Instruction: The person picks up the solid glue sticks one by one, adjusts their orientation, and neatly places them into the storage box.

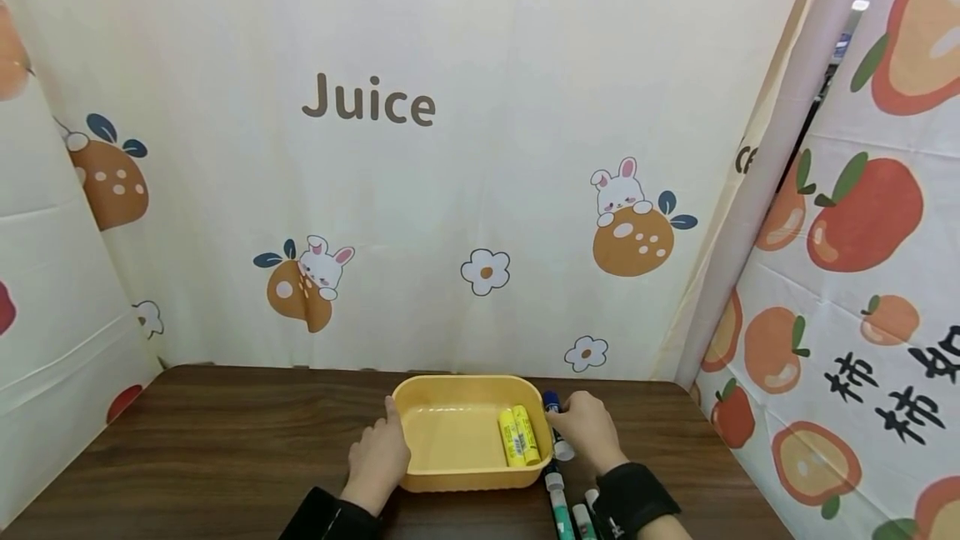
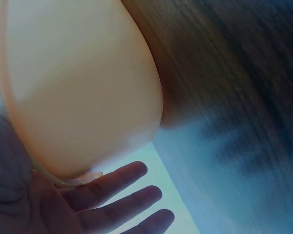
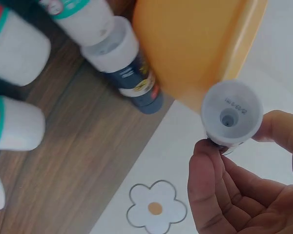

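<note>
A yellow plastic basin (image 1: 472,482) stands on the table, two yellow glue sticks (image 1: 519,436) lying side by side at its right end. My left hand (image 1: 377,457) touches the basin's left rim; the left wrist view shows several outstretched fingers (image 2: 122,178) beside the basin wall (image 2: 88,97). Just off the basin's right side, my right hand (image 1: 588,427) pinches a dark blue glue stick (image 1: 552,403) between thumb and fingers. Its round white base (image 3: 232,112) faces the right wrist camera. Another dark blue glue stick (image 3: 132,73) lies on the table close to the basin.
Several glue sticks with white ends and green labels (image 1: 560,511) lie at the front right, beneath and beside the right wrist. Brown wooden table (image 1: 225,448) surrounds the basin. A pale printed curtain (image 1: 420,190) hangs behind, with more cloth on both sides.
</note>
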A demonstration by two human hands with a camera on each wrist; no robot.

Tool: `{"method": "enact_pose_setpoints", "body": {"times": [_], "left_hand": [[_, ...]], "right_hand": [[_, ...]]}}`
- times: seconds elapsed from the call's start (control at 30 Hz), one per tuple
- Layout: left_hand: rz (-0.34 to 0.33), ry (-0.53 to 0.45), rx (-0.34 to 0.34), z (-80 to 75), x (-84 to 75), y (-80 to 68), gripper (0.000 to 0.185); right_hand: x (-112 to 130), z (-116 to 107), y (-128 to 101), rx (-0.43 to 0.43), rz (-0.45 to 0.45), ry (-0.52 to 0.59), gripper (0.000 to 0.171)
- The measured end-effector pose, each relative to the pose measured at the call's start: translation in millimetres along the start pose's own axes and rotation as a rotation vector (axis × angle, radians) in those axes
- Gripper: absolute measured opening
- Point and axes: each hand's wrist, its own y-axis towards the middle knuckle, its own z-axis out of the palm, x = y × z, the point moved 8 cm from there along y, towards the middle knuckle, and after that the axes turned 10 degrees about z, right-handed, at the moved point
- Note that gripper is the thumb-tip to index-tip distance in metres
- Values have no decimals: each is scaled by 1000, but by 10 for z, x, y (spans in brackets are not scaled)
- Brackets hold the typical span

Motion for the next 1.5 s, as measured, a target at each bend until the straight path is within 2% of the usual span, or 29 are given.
{"method": "enact_pose_setpoints", "body": {"times": [0.27,0.37,0.63,0.73,1.03,1.27,1.5], "left_hand": [[-18,0,21,45,29,4,60],[-22,2,18,52,39,-1,60],[-7,-13,14,61,38,5,61],[-4,-10,6,57,38,1,60],[8,-14,-18,32,12,-11,60],[-3,-21,-12,45,30,1,61],[7,-18,-15,25,14,9,61]], "right_hand": [[178,159,-40,58,-15,32,22],[250,232,-57,60,-29,31,20],[405,416,-126,35,-87,-26,41],[431,481,-146,42,-85,-27,43],[421,657,-154,68,-72,-14,40],[414,767,-151,74,-77,-25,31],[499,819,-180,20,-117,-116,32]]}}
